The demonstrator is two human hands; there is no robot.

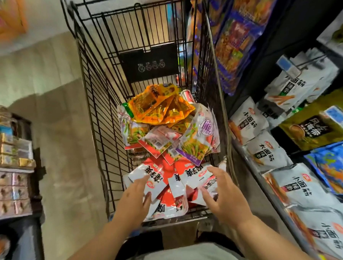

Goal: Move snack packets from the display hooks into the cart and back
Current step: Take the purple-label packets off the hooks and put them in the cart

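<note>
A black wire cart (98, 121) stands in front of me, holding a heap of snack packets. Orange packets (155, 104) lie at the far end, clear packets with green and purple print (187, 141) in the middle, red-and-white packets (169, 181) nearest me. My left hand (133, 201) rests fingers spread on the near red-and-white packets, thumb against one packet's edge. My right hand (221, 194) hovers over the same pile on its right side, fingers apart and curled. Neither hand has a packet lifted. White snack packets hang on display hooks (294, 63) to the right.
Display shelving on the right carries white packets (267, 150), an olive-green pack (315, 126) and blue packs (335, 167). Colourful bags (233, 43) hang beyond the cart's right side. A low shelf of boxed goods (9, 158) stands on the left across the tiled aisle floor (63, 135).
</note>
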